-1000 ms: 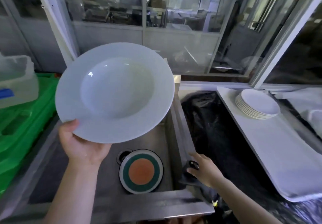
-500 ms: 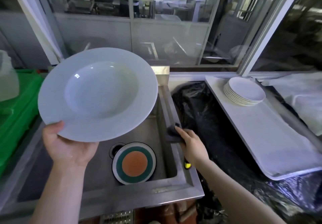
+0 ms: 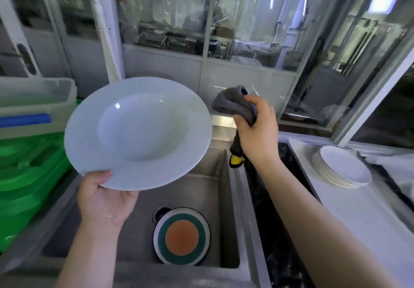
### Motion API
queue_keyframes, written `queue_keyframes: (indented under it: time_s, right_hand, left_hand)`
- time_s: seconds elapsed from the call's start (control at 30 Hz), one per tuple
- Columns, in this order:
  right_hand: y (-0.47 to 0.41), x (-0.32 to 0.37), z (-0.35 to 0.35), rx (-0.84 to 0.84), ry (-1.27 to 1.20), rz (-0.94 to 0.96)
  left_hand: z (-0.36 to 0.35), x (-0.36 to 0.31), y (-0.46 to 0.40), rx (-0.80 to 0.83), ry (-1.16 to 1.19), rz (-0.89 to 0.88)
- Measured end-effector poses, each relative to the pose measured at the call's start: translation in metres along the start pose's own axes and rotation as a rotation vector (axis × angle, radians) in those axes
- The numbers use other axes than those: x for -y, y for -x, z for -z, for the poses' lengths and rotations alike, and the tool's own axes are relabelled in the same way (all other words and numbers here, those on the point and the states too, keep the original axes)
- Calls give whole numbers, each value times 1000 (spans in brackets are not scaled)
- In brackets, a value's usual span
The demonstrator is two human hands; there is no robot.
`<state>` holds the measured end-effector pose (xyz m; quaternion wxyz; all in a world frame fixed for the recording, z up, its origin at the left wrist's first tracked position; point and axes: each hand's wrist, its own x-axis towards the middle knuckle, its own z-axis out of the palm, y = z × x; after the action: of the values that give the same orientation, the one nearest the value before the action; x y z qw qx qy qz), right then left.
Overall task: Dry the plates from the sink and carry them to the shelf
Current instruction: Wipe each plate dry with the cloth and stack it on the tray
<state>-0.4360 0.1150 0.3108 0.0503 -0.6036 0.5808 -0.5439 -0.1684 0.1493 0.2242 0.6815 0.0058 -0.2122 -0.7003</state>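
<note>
Above the sink (image 3: 208,175), the left hand (image 3: 105,200) pinches the tilted white soup plate (image 3: 137,132) by its rim, face exposed to the grey cloth (image 3: 234,105) bunched in the right hand (image 3: 257,131) just beside it, ready for wiping.

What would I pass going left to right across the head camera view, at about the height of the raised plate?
Clear bin → white plate in the left hand → grey cloth in the right hand → stack of white plates.
</note>
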Motion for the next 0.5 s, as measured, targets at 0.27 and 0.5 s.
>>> queue_keyframes:
  time_s: [0.27, 0.5]
  right_hand:
    - [-5, 60, -52, 356, 280, 403]
    - [20, 83, -79, 941, 93, 462]
  left_hand:
    - [-15, 2, 13, -201, -385, -70]
    - [-14, -13, 18, -243, -429, -104]
